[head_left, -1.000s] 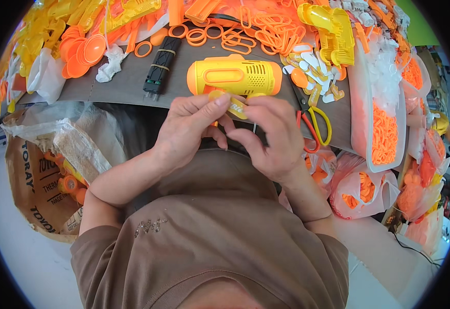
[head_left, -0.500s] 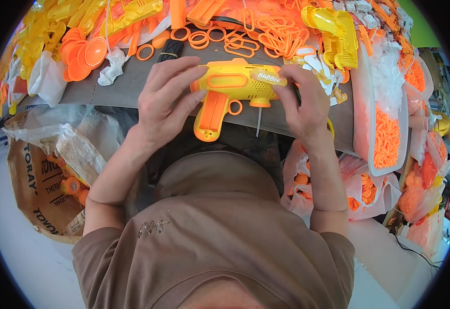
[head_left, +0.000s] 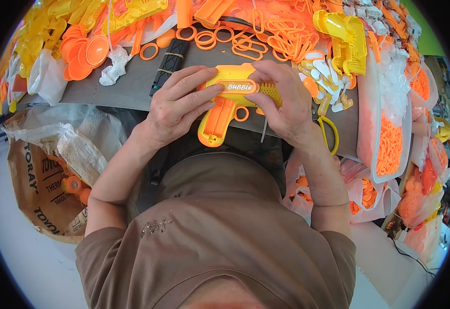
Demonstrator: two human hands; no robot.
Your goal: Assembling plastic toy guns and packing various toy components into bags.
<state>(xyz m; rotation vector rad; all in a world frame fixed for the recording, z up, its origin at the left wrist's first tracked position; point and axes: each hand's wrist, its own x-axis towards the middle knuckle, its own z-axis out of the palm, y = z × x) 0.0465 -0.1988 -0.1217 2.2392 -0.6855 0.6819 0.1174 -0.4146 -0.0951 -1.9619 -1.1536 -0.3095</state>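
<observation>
A yellow and orange toy gun (head_left: 213,135) is held in front of me at the table's near edge, its handle pointing down. My left hand (head_left: 176,105) grips its rear end, with the fingertips on the body beside an oval recess. An oval label plate (head_left: 239,87) with white lettering lies over that recess. My right hand (head_left: 286,103) pinches the plate's right end between thumb and fingers and covers much of the gun's front. Whether the plate is fully seated, I cannot tell.
Yellow-handled scissors (head_left: 330,135) lie right of my right hand, below loose label plates (head_left: 333,82). A black banded bundle (head_left: 171,64) lies behind my left hand. Orange rings (head_left: 205,39), orange loops (head_left: 292,38) and yellow shells (head_left: 341,38) crowd the back. A tub (head_left: 371,139) stands right.
The label plate has moved left from the gun's front end onto the oval recess. My right hand has moved left with it, and the left fingers lie further over the gun.
</observation>
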